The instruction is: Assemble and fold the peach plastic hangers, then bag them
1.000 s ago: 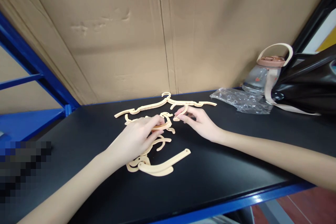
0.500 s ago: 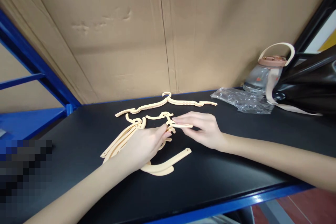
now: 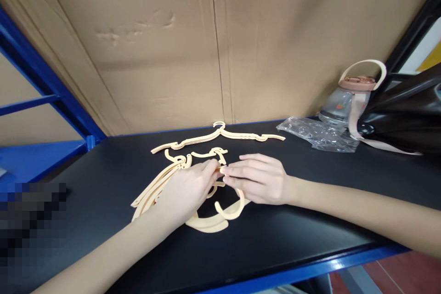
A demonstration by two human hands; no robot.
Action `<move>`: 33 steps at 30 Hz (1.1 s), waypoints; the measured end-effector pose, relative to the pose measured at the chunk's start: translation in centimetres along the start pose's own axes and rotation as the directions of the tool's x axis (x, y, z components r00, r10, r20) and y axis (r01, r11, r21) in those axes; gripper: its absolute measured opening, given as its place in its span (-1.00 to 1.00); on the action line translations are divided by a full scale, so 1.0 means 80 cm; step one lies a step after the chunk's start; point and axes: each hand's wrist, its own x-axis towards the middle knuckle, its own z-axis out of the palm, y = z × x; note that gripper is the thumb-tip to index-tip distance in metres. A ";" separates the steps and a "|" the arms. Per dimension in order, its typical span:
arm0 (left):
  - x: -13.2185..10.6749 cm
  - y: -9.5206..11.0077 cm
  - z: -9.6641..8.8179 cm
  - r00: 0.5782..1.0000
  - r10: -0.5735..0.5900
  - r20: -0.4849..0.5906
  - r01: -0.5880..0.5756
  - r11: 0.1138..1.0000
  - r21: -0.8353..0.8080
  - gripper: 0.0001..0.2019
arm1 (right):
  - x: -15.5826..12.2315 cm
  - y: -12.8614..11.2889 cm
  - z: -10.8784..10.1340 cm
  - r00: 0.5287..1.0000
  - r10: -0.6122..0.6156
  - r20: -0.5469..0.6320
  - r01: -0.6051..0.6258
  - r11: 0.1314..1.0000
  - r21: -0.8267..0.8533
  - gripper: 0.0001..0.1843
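My left hand (image 3: 188,188) has its thumb and fingers closed on a small cream plastic piece, mostly covered by the fingertips. From the other side the fingertips of my right hand (image 3: 260,179) pinch the end of a curved cream hanger hook (image 3: 237,211), whose open curve points down. Both hands meet over the table, fingertips nearly touching. Just behind them lie loose cream hook parts (image 3: 203,155). Below is a curved hanger arm (image 3: 206,227), partly behind the hook. A bundle of hanger arms (image 3: 156,183) lies left of my left hand, which partly covers it.
A whole cream clothes hanger (image 3: 203,138) lies at the back of the black table (image 3: 310,220). At right are a crumpled clear plastic bag (image 3: 320,134) and a water bottle (image 3: 346,101) with a strap. A cardboard wall (image 3: 155,55) stands behind; blue frame bars (image 3: 51,69) rise at left.
My right hand has shifted slightly down and left, closer to my left fingertips. The piece in it has turned from edge-on to a downward-hanging hook. My left hand stays nearly in place.
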 end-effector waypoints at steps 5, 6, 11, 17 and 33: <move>0.001 0.001 0.001 0.999 -0.033 0.022 0.033 0.999 -0.010 -0.81 | 0.004 0.002 -0.006 0.996 -0.080 0.026 0.081 0.993 -0.081 -0.86; 0.000 0.000 0.001 0.999 -0.043 0.015 0.043 0.999 -0.020 -0.81 | 0.004 0.002 -0.007 0.995 -0.092 0.033 0.094 0.992 -0.088 -0.85; -0.001 -0.008 -0.008 0.996 -0.087 0.032 0.092 0.965 -0.247 -0.86 | -0.002 0.011 -0.006 0.982 -0.135 0.129 0.146 0.986 -0.077 -0.83; -0.004 -0.007 -0.028 0.995 -0.085 0.057 0.102 0.886 -0.452 -0.83 | -0.017 0.031 0.001 0.995 0.018 0.101 -0.009 0.996 -0.091 -0.85; -0.005 -0.002 -0.014 0.974 -0.056 0.221 0.148 0.893 -0.425 -0.75 | -0.006 0.010 -0.004 0.996 0.078 0.036 -0.079 0.996 0.049 -0.72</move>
